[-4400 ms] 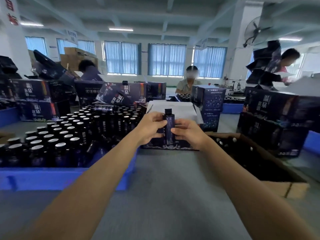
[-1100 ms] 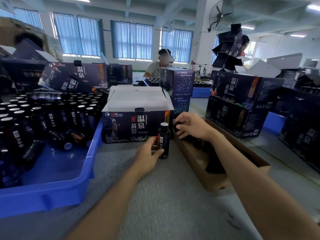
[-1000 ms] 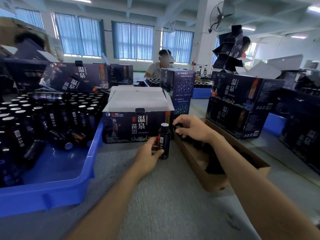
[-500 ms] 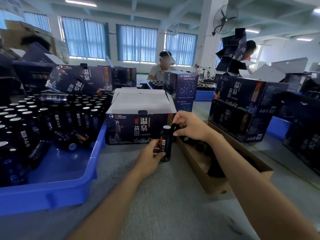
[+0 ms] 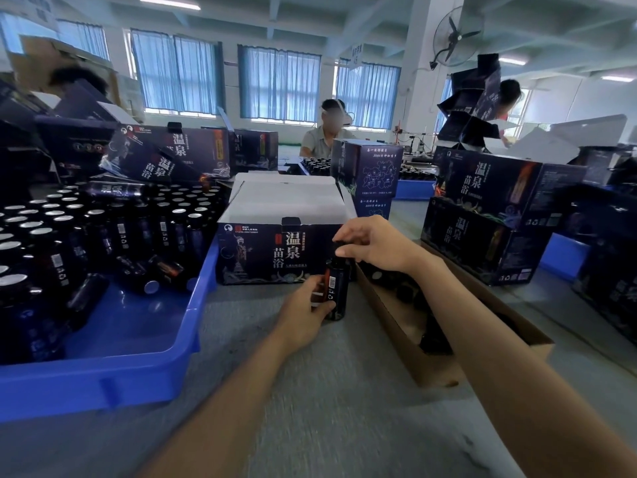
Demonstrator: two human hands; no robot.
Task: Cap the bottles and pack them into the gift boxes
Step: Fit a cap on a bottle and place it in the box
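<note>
The left hand (image 5: pixel 303 319) grips the upright bottle (image 5: pixel 337 291) (barcode outward). At its twelve o'clock, the right hand (image 5: pixel 375 243) pinches the cap (image 5: pixel 339 243).

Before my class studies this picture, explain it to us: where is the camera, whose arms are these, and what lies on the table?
No machine here: a person wears one camera on the head, looking down at their own bare hands. The left hand grips a dark bottle standing on the grey table; the right hand pinches a cap onto its top. Left sits a blue tray of bottles, behind an open gift box, right a cardboard box.
</note>
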